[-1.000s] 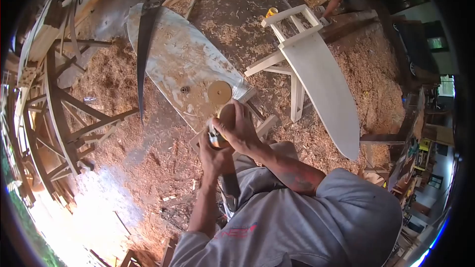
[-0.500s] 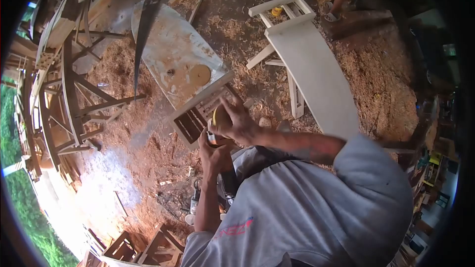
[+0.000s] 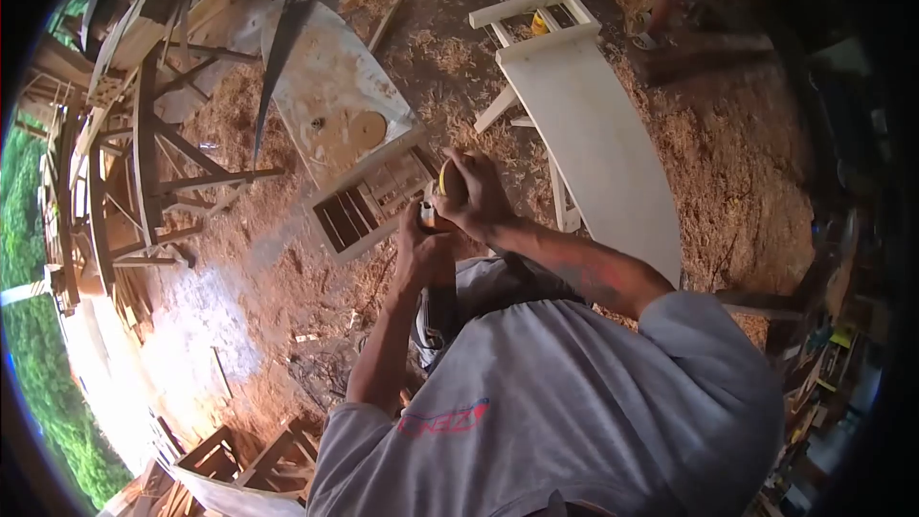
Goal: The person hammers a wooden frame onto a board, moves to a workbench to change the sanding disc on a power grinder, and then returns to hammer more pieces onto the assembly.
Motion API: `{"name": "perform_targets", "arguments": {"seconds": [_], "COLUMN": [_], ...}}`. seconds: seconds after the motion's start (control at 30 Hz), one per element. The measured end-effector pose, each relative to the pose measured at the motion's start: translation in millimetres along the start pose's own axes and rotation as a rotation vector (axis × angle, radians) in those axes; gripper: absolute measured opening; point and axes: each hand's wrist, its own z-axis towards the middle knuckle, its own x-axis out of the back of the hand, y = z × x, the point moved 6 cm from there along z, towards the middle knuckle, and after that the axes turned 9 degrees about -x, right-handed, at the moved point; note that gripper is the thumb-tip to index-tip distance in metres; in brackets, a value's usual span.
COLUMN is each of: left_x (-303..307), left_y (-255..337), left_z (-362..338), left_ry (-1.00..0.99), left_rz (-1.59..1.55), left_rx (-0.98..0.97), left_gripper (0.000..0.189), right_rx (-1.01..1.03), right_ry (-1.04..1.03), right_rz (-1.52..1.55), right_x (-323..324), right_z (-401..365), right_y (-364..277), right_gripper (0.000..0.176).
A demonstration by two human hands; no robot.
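Observation:
My right hand (image 3: 471, 193) is wrapped round a round yellow-edged tool (image 3: 447, 178), which looks like a sander, in front of my body. Against it, my left hand (image 3: 421, 241) closes round the tool's dark lower body, beside a silver and orange part (image 3: 429, 216). Just beyond both hands lies a wooden frame with slatted openings (image 3: 347, 251), at the near end of a dusty work board (image 3: 330, 86). A round wooden disc (image 3: 367, 129) rests on that board.
A pale curved wooden bench (image 3: 605, 134) stands at the right, with a yellow object (image 3: 539, 24) near its far end. A handsaw (image 3: 280, 56) lies across the board's left edge. Wooden frames (image 3: 144, 163) stand left; shavings cover the floor. Another person's foot (image 3: 647, 40) shows at upper right.
Both hands have moved up and slightly right in view with the tool, still gripping it. The view has shifted, so the board, frame and bench appear a little further left.

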Motion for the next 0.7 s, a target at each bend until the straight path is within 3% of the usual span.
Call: {"name": "perform_targets", "arguments": {"seconds": [0.07, 0.13, 0.2, 0.23, 0.27, 0.3, 0.33, 0.4, 0.43, 0.47, 0.53, 0.6, 0.67, 0.7], "left_x": [-4.0, 1.7, 3.9, 7.7, 12.9, 18.0, 29.0, 37.9, 42.5, 48.1, 53.2, 60.2, 79.7, 91.6], "left_y": [18.4, 21.4, 21.1, 26.3, 27.1, 28.6, 29.9, 19.0, 10.5, 4.3, 4.7, 16.9, 15.9, 11.8], "left_z": [4.5, 14.1, 17.5, 19.1, 22.0, 24.2, 28.1, 24.7, 20.7, 20.1, 15.6, 16.2, 21.1, 20.1], "left_ry": [-0.103, 0.039, 0.013, -0.008, -0.103, -0.193, -0.199, -0.305, -0.309, -0.311, -0.37, -0.304, -0.224, -0.205], "left_rz": [-0.026, 0.255, 0.127, 0.149, -0.122, -0.387, -0.386, -0.273, -0.365, -0.368, -0.393, -0.456, -0.413, -0.237], "left_rx": [0.069, -0.164, -0.171, -0.134, -0.116, -0.066, -0.065, 0.108, 0.172, 0.168, 0.238, 0.134, 0.037, 0.074], "left_gripper": [0.074, 0.07, 0.065, 0.067, 0.068, 0.071, 0.071, 0.071, 0.066, 0.066, 0.068, 0.068, 0.069, 0.07], "right_rx": [-0.013, -0.494, -0.58, -0.389, -0.191, 0.097, 0.094, 0.506, 0.642, 0.645, 0.834, 0.836, 0.625, 0.323], "right_ry": [0.107, 0.22, 0.297, 0.281, 0.263, 0.378, 0.382, 0.07, -0.058, -0.057, -0.344, -0.427, -0.108, -0.033], "right_rz": [-0.116, 0.001, -0.025, 0.026, 0.076, -0.206, -0.208, -0.163, -0.231, -0.236, -0.38, -0.366, -0.232, -0.251], "right_x": [-12.7, -11.4, -7.1, -10.7, -13.4, -5.1, -7.2, -28.5, -30.4, -22.3, -25.8, -26.2, -21.9, -29.1], "right_z": [1.3, 2.5, -0.1, 8.4, 16.2, 8.9, 15.4, 21.5, 21.4, 25.8, 19.9, 9.9, 19.5, 33.0], "right_y": [1.5, -0.6, -15.9, -19.2, -27.0, -61.4, -54.8, -51.4, -60.5, -64.6, -83.6, -108.0, -124.3, -118.2], "right_gripper": [0.076, 0.074, 0.067, 0.061, 0.055, 0.044, 0.044, 0.043, 0.042, 0.042, 0.043, 0.043, 0.05, 0.059]}}
